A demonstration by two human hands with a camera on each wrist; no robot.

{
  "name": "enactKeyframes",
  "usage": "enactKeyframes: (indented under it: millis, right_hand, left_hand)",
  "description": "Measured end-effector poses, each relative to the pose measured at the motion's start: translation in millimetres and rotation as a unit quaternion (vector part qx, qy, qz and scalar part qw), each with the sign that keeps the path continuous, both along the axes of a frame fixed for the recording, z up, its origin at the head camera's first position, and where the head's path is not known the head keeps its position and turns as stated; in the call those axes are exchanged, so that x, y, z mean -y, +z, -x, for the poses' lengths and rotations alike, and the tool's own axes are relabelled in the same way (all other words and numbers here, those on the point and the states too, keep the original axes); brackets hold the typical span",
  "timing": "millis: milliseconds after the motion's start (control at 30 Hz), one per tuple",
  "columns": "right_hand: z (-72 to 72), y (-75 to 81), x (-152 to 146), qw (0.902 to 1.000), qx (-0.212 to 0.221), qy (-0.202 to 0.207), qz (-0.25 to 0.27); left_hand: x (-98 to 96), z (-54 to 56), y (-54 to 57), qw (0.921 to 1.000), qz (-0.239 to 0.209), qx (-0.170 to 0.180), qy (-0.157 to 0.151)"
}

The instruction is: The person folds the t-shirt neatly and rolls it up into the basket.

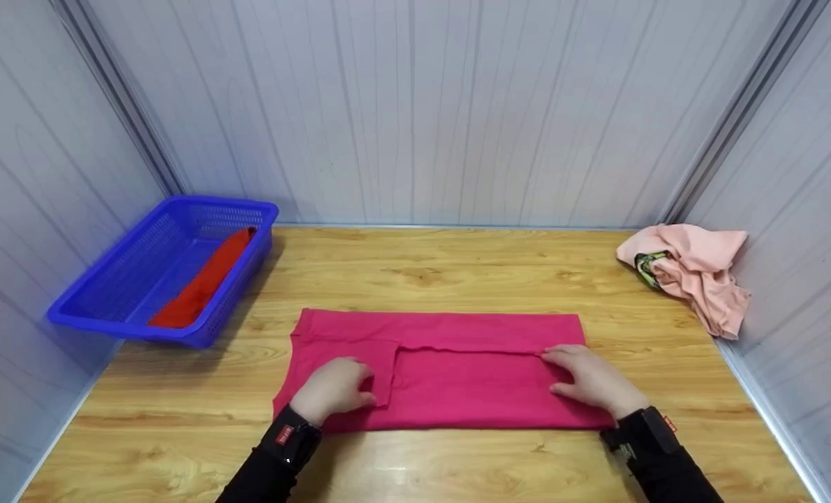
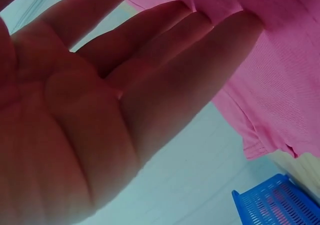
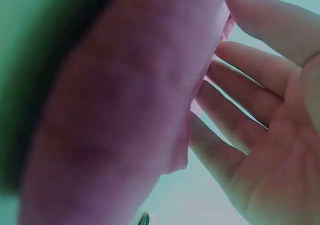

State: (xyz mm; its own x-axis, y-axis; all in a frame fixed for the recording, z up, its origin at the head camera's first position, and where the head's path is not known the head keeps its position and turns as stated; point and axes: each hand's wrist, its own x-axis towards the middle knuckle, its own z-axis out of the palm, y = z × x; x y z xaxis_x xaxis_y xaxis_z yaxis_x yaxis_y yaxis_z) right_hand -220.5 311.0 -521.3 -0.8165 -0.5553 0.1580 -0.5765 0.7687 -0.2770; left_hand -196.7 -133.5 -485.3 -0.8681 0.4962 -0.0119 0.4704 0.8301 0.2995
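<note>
A bright pink T-shirt [image 1: 478, 391] lies folded into a long strip across the table, a sleeve [image 1: 359, 353] turned inward near its left end. On that end rests my left hand [image 1: 335, 391]. Its fingers [image 2: 190, 70] reach fairly straight to the cloth in the left wrist view. Over the right end is my right hand [image 1: 592, 381], fingertips touching the fabric by the upper layer's edge. The right wrist view shows those fingers [image 3: 245, 92] extended against the pink cloth [image 3: 120, 110], with the palm in sight.
A blue plastic basket [image 1: 105, 323] stands at the back left with a folded red garment [image 1: 209, 283] inside. A crumpled light pink garment [image 1: 702, 262] lies at the back right against the wall. Grey panels [image 1: 443, 112] enclose the wooden table [image 1: 422, 272] behind and on both sides.
</note>
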Motion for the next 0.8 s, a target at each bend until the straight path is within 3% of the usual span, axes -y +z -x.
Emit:
enactKeyframes:
  millis: [367, 800]
  right_hand:
    - [7.5, 2.2, 1.9, 0.9996, 0.022, -0.008, -0.014]
    - [30.3, 5.6, 2.3, 0.9995, 0.029, -0.008, -0.008]
  left_hand:
    - [-5.5, 9.2, -2.7, 0.9995, 0.003, 0.006, 0.029]
    - [-8.7, 37.7, -4.1, 0.9988, -0.005, 0.014, 0.046]
